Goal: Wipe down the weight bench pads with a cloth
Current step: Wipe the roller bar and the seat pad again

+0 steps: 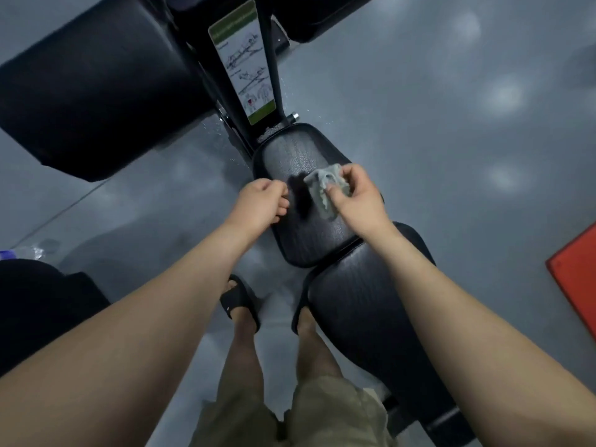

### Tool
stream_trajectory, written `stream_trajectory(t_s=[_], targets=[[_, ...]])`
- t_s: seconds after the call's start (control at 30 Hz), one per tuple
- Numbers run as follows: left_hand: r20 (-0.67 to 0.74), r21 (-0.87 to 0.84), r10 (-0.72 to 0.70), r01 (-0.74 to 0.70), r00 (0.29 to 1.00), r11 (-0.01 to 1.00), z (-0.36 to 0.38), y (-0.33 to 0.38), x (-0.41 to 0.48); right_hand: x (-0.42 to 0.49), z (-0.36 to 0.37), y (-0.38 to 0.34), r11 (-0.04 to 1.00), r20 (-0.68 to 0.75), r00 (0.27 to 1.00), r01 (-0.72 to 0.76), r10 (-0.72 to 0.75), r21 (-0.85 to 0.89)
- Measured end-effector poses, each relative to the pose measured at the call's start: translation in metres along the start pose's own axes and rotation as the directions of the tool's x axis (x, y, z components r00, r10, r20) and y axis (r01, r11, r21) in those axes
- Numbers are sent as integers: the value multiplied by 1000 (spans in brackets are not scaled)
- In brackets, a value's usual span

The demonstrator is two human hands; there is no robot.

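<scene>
A black seat pad (296, 156) of the weight bench lies in the middle of the view, with a longer black back pad (364, 314) below it. My right hand (358, 198) grips a crumpled grey cloth (322, 188) and holds it on the seat pad's right half. My left hand (263, 200) is at the seat pad's left edge with its fingers curled; what it holds, if anything, is hidden.
A large black roller pad (96, 85) sits at upper left beside the frame post with an instruction sticker (245, 59). Grey floor surrounds the bench. A red mat (577, 272) lies at the right edge. My feet in black slides (240, 301) stand left of the back pad.
</scene>
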State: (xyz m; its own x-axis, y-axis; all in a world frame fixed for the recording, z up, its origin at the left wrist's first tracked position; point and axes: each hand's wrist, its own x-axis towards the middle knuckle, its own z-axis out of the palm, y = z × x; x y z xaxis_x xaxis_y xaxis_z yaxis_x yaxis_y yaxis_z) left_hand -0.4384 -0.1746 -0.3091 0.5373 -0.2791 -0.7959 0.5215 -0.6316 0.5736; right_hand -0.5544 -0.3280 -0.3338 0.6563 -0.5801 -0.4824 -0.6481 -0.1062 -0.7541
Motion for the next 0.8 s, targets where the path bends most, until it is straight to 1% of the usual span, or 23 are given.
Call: stream_trajectory(t_s=[0.07, 0.1, 0.13, 0.2, 0.27, 0.3, 0.37, 0.43, 0.5, 0.57, 0.63, 0.8], targets=[[-49, 188, 53, -43, 997, 981, -5, -11, 23, 25, 7, 2, 995, -51, 998, 29, -34, -95], [-63, 302, 93, -70, 994, 951, -8, -15, 34, 39, 13, 4, 986, -63, 995, 66, -76, -151], [-69, 402, 130, -92, 989, 911, -9, -18, 42, 52, 19, 6, 970, -57, 990, 112, -127, -218], [-63, 535, 192, -129, 979, 835, -7, -23, 57, 71, 35, 15, 901, 27, 974, 217, -224, -377], [-44, 652, 279, -184, 959, 736, -3, -29, 77, 82, 55, 31, 812, 144, 952, 306, -270, -497], [-33, 715, 335, -212, 942, 667, -1, -33, 85, 83, 63, 39, 786, 166, 944, 329, -285, -524], [-8, 812, 423, -241, 906, 532, 3, -35, 95, 82, 73, 48, 776, 110, 935, 343, -337, -530], [29, 863, 433, -241, 901, 443, 7, -33, 104, 84, 76, 52, 767, 65, 920, 360, -386, -531], [62, 892, 403, -232, 913, 388, 12, -34, 115, 91, 78, 54, 732, 75, 909, 378, -411, -567], [76, 904, 383, -225, 921, 362, 17, -40, 120, 98, 79, 52, 710, 87, 905, 384, -417, -591], [72, 907, 386, -221, 920, 358, 22, -45, 126, 110, 83, 49, 700, 74, 900, 385, -430, -601], [101, 944, 398, -214, 912, 252, 22, -47, 131, 138, 96, 31, 753, -51, 897, 336, -439, -565]])
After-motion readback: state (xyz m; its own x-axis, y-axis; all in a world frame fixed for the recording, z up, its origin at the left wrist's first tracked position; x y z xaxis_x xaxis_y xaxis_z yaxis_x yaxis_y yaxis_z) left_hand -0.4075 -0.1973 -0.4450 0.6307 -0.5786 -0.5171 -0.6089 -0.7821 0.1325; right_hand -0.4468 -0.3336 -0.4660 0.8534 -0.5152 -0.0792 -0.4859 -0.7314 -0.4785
